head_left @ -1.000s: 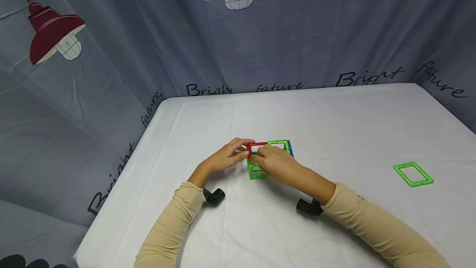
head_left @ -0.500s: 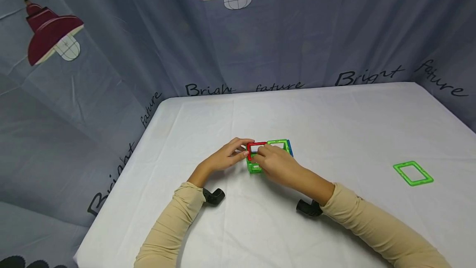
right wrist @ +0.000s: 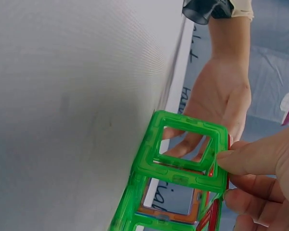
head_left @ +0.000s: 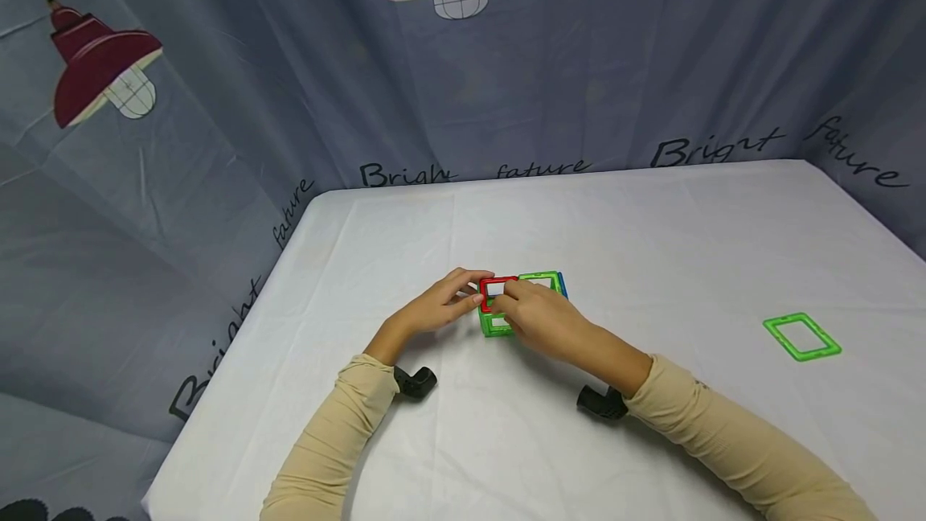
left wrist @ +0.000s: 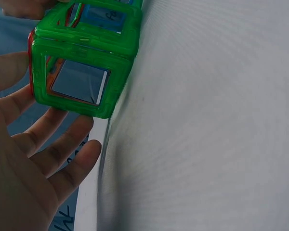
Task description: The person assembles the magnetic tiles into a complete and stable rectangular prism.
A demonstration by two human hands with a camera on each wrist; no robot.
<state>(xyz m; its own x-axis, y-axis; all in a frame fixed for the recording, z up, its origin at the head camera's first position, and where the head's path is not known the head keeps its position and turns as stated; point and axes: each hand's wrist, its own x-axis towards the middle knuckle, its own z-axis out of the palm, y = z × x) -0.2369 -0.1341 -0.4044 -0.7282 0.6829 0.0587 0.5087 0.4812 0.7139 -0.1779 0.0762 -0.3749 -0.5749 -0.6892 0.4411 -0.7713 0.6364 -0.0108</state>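
Note:
A small box of magnetic tiles stands mid-table. A red tile (head_left: 499, 279) and a green tile (head_left: 538, 274) lie side by side on top, with a blue tile (head_left: 563, 285) along the right edge. Its near side is a green tile (right wrist: 183, 177). My right hand (head_left: 542, 318) pinches that tile's upper edge, thumb in front and curled fingers by the red top. The left hand (head_left: 437, 301) touches the box's left side with spread, nearly straight fingers. Through the green side in the left wrist view, an orange tile (left wrist: 53, 79) shows inside.
A loose green tile (head_left: 821, 354) lies flat on the right part of the white-clothed table (head_left: 651, 223). Grey curtains (head_left: 608, 63) printed with lamps surround the table's back and left. A black camera mount (head_left: 416, 383) sits at the left wrist.
The green tile on the near side has drawn in toward the box, its lower edge moving away from me. Both hands have stayed nearly in place.

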